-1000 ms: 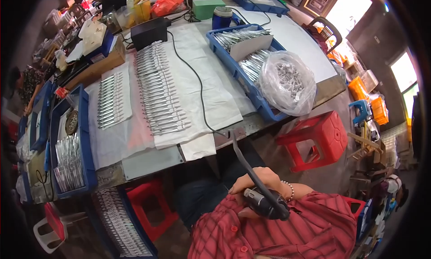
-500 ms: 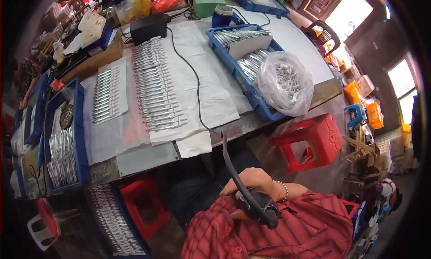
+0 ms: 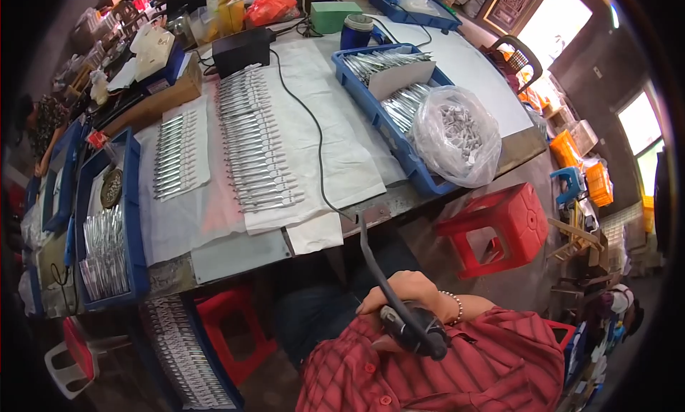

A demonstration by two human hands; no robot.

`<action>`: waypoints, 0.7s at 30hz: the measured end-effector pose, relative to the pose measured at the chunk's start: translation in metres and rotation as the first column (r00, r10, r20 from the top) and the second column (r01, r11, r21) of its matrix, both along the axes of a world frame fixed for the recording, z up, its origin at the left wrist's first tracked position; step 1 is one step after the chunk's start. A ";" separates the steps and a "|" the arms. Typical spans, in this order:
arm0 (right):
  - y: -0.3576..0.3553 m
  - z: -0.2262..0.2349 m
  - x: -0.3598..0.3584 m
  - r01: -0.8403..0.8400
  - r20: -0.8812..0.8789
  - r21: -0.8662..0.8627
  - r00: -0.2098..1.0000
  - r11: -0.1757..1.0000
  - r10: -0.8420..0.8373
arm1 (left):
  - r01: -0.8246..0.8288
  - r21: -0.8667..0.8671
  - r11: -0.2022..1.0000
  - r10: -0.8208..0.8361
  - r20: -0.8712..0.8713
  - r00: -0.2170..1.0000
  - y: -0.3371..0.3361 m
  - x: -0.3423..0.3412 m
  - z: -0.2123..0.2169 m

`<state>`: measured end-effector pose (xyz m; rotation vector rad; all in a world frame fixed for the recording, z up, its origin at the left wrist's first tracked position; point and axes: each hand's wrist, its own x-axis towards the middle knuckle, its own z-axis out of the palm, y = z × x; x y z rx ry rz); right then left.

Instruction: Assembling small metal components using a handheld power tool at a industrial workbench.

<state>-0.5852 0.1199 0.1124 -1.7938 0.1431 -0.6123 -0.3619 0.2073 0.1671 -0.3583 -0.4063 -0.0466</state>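
My right hand point(image 3: 405, 291), with a beaded bracelet at its wrist, is closed in front of my red striped shirt point(image 3: 492, 355). Its fingers curl around a dark, stubby corded hand tool point(image 3: 412, 332), and their tips are partly hidden. A thick black cord point(image 3: 377, 266) arches from the tool's near end up toward the table edge. My left hand does not show. Across the table lie a long row of silver slender metal pieces point(image 3: 257, 144) on white paper and a shorter row of similar pieces point(image 3: 175, 155) to its left.
A blue tray point(image 3: 346, 73) of metal pieces and a clear bag of small grey parts point(image 3: 460, 137) sit right. Another blue tray point(image 3: 135, 219) stands left. A black box point(image 3: 242, 52) trails a thin cable point(image 3: 314, 126). Red stools point(image 3: 514, 223) flank me.
The whole view has shifted slightly, moving the table things a little to the right. My right hand keeps its closed hold on the corded tool.
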 end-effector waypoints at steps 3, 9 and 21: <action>0.009 -0.005 0.001 0.003 0.021 0.074 1.000 0.997 -0.005 | -0.051 0.031 0.998 0.050 0.044 0.998 0.001 0.004 0.003; 0.017 0.004 -0.001 -0.009 0.001 0.003 1.000 1.000 0.009 | -0.155 0.153 0.976 0.138 0.117 0.984 0.026 0.005 0.007; 0.017 0.034 0.004 0.214 0.120 -0.069 0.971 0.974 -0.205 | -0.308 0.324 0.895 0.226 0.267 0.937 0.031 0.021 0.011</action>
